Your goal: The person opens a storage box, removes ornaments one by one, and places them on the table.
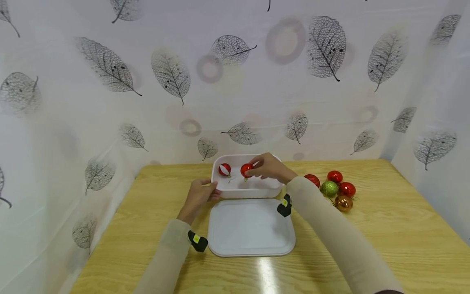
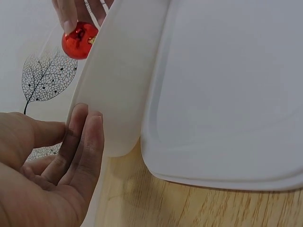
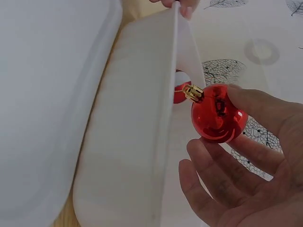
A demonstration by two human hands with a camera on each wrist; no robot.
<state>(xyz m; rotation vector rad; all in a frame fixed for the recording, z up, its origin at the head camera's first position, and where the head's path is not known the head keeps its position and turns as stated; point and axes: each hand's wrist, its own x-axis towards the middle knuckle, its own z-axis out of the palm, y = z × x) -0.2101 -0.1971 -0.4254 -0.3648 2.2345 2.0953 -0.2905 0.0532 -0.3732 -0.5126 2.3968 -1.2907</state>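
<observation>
Between thumb and fingers my right hand (image 1: 271,167) pinches a shiny red Christmas ball (image 3: 218,113) with a gold cap, held over the white plastic box (image 1: 249,193). Inside the box, toward its left end, lies a red-and-white Christmas ball (image 1: 225,169). My left hand (image 2: 57,165) grips the box wall at its near left corner, thumb on one side of the rim and fingers on the outer face. The white lid (image 1: 251,228) lies flat on the table just in front of the box.
Right of the box, partly behind my right sleeve, several balls sit grouped: red ones (image 1: 346,189), a glittery green one (image 1: 329,188) and a copper one (image 1: 344,203). The wooden table (image 1: 396,228) ends at a leaf-patterned curtain (image 1: 235,102) behind.
</observation>
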